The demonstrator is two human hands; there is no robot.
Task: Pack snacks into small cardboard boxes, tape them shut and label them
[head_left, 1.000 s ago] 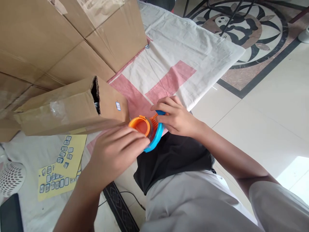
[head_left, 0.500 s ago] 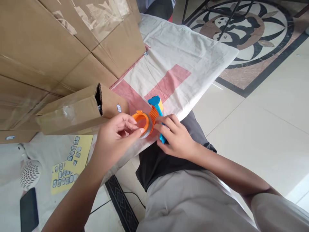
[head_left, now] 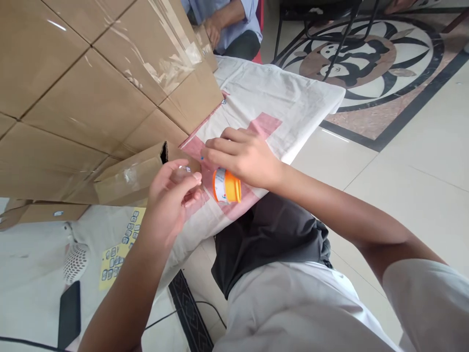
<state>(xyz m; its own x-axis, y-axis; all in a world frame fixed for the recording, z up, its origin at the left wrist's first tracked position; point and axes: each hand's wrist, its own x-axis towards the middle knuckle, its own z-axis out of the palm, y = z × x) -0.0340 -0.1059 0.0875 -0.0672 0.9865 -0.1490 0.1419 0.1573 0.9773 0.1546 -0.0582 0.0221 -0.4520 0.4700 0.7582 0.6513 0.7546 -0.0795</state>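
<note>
My right hand (head_left: pixel 245 159) grips an orange tape dispenser (head_left: pixel 227 186), which sits under the palm on the white and pink cloth (head_left: pixel 293 105). The dispenser's blue handle is hidden by the hand. My left hand (head_left: pixel 172 195) is just left of it, with fingertips pinched on a strip of clear tape (head_left: pixel 184 169) at the open end of a long, narrow cardboard box (head_left: pixel 132 176). The two hands are a few centimetres apart in front of my lap.
Large taped cartons (head_left: pixel 91 83) are stacked at the left and back. A yellow sticker sheet (head_left: pixel 117 254), a white mesh object (head_left: pixel 75 261) and a dark phone (head_left: pixel 69 313) lie at the lower left. Another person (head_left: pixel 229 24) sits beyond the cartons, beside chair legs (head_left: pixel 340 29).
My right hand has swung the dispenser from upright to lying under the palm, moving it away from the box end. My left hand has let go of the orange ring and pinches tape by the box.
</note>
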